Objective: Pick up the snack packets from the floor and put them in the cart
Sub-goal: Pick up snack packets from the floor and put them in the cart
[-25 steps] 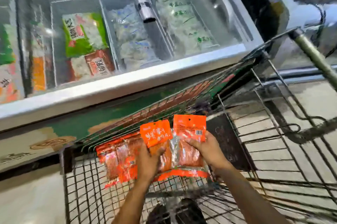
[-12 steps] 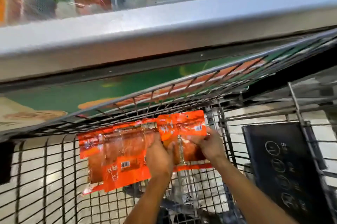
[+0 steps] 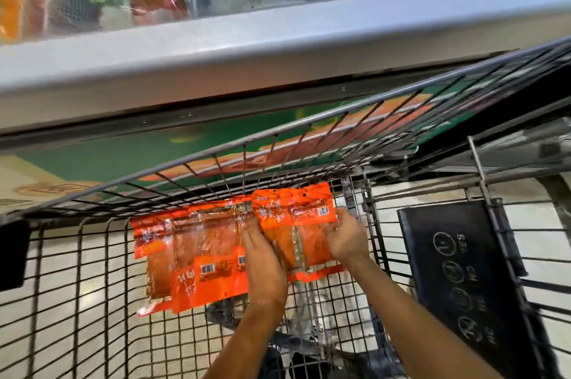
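Note:
Inside the wire cart [image 3: 77,301], several orange snack packets [image 3: 204,258] lie side by side against its far wall. Two more orange packets [image 3: 296,215] lie at the right end of the row. My left hand [image 3: 262,261] presses flat on the left one of that pair. My right hand [image 3: 347,238] grips the right edge of the other. Both forearms reach in from the bottom of the view. Part of the pair is hidden under my hands.
A chest freezer [image 3: 278,48] with bagged frozen food stands right behind the cart, its metal rim overhanging the cart's top rail. A black child-seat flap [image 3: 463,270] with printed symbols hangs at the right. The pale floor shows through the mesh.
The view has dropped and moved closer into the cart. My hands have brought the two packets down and left, against the row along the far wall.

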